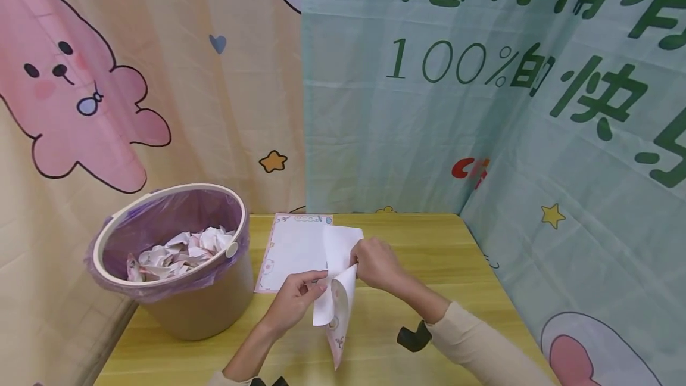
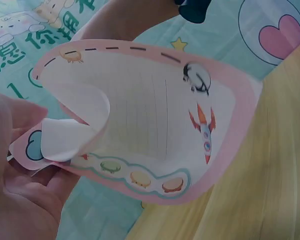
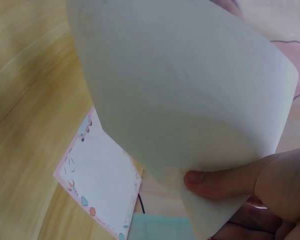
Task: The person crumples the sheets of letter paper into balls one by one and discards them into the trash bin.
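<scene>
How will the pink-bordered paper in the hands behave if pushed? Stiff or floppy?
Likely floppy: the pink-bordered paper curls between the left hand and right hand. Probably light for its size, as it looks thin. It may crease easily, judging by the crumpled paper in the bin.

In the head view the left forearm slants in from 7 o'clock, leading to the left grip, whose thumb and fingers pinch together toward 2 o'clock. The right forearm comes from 4 o'clock, its pale sleeve ending short of the wrist. The right grip, fingers curled, sits at 2 o'clock from the left, near but apart; its thumb points to 9 o'clock in the right wrist view.
</scene>
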The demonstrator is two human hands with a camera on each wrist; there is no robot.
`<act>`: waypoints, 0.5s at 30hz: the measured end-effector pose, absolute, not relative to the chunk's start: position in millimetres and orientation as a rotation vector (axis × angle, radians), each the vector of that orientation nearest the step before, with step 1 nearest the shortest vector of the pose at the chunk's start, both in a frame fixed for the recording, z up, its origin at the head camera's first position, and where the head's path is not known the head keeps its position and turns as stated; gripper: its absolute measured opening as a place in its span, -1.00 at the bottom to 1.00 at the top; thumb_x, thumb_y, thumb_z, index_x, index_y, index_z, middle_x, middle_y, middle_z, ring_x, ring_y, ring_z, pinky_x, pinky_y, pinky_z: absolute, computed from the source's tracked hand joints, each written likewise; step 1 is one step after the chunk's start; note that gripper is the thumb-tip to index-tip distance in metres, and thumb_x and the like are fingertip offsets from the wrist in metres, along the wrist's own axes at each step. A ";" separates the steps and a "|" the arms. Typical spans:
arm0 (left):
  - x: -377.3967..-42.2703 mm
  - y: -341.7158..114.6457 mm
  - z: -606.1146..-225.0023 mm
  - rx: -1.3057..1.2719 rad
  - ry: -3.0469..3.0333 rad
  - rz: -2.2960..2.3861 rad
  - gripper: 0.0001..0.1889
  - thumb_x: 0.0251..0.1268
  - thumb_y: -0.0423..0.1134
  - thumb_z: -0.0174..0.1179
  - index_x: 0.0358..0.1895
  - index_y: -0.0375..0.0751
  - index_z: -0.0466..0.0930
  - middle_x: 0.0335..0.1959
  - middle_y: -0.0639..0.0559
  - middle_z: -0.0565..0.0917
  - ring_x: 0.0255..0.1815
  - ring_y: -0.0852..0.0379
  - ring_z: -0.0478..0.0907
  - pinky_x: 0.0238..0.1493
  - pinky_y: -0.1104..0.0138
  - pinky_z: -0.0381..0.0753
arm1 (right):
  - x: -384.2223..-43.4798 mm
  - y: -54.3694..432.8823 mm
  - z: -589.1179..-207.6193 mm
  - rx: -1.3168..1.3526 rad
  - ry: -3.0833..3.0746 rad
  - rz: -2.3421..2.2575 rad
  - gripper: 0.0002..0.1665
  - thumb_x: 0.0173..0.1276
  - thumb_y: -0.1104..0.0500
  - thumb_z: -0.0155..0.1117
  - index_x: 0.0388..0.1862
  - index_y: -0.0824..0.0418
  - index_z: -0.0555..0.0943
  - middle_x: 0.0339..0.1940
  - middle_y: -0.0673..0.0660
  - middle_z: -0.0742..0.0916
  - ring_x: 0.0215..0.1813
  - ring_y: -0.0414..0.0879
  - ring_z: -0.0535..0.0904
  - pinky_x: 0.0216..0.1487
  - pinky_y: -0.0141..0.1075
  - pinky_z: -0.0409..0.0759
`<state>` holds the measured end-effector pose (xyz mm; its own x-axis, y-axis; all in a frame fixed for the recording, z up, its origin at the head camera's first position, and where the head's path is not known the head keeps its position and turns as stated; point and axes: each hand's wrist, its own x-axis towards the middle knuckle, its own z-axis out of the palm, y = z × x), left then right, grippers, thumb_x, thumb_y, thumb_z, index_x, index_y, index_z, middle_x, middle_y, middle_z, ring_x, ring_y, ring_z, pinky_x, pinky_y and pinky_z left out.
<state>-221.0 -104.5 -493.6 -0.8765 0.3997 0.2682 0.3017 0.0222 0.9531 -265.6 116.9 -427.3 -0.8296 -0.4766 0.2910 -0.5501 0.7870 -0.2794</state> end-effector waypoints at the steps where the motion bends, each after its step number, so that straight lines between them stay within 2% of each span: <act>1: -220.9 -103.6 -494.1 0.761 2.159 2.022 -0.60 0.55 -0.38 0.16 0.27 -0.65 0.49 -0.19 -0.25 0.69 -0.31 0.21 0.61 -0.29 0.40 0.64 | -265.1 117.1 -428.3 0.798 -2.761 0.507 -0.68 0.05 0.43 0.48 -0.69 0.04 0.68 -0.71 -0.14 0.57 -0.63 -0.20 0.36 -0.63 -0.35 0.38; 3: -221.0 -101.6 -494.6 0.775 2.091 2.040 -0.51 0.53 -0.33 0.22 0.33 -0.63 0.41 -0.22 -0.20 0.68 -0.31 0.16 0.65 -0.31 0.36 0.69 | -263.9 117.6 -430.3 0.789 -2.751 0.473 -0.67 0.04 0.41 0.47 -0.70 0.02 0.65 -0.72 -0.15 0.55 -0.63 -0.20 0.35 -0.63 -0.35 0.37; 5: -220.2 -100.5 -494.5 0.769 2.007 2.063 -0.42 0.48 -0.31 0.28 0.39 -0.63 0.33 -0.14 -0.26 0.70 -0.22 0.07 0.71 -0.27 0.28 0.74 | -263.1 117.2 -432.3 0.788 -2.747 0.444 -0.67 0.03 0.39 0.47 -0.70 0.01 0.64 -0.71 -0.17 0.54 -0.63 -0.21 0.35 -0.64 -0.36 0.35; 7: -218.6 -98.8 -494.5 0.751 1.978 2.070 -0.34 0.41 -0.32 0.34 0.41 -0.63 0.29 -0.08 -0.28 0.70 -0.16 0.00 0.72 -0.21 0.22 0.76 | -262.6 117.0 -433.6 0.792 -2.748 0.441 -0.67 0.03 0.39 0.46 -0.70 0.00 0.63 -0.70 -0.17 0.54 -0.62 -0.22 0.35 -0.65 -0.37 0.34; 9: -217.6 -97.8 -494.8 0.725 1.998 2.067 -0.31 0.36 -0.35 0.38 0.41 -0.62 0.29 -0.10 -0.29 0.71 -0.18 -0.02 0.73 -0.23 0.21 0.76 | -262.2 117.1 -434.3 0.799 -2.746 0.456 -0.66 0.03 0.40 0.45 -0.70 0.00 0.62 -0.70 -0.17 0.55 -0.62 -0.22 0.36 -0.65 -0.37 0.34; 15: -217.0 -99.2 -495.4 0.666 2.148 2.097 -0.48 0.38 -0.41 0.29 0.32 -0.63 0.43 -0.12 -0.31 0.69 -0.24 0.08 0.69 -0.32 0.34 0.72 | -261.3 118.0 -433.3 0.825 -2.743 0.488 -0.67 0.08 0.39 0.47 -0.66 -0.01 0.63 -0.68 -0.18 0.55 -0.62 -0.23 0.37 -0.63 -0.37 0.36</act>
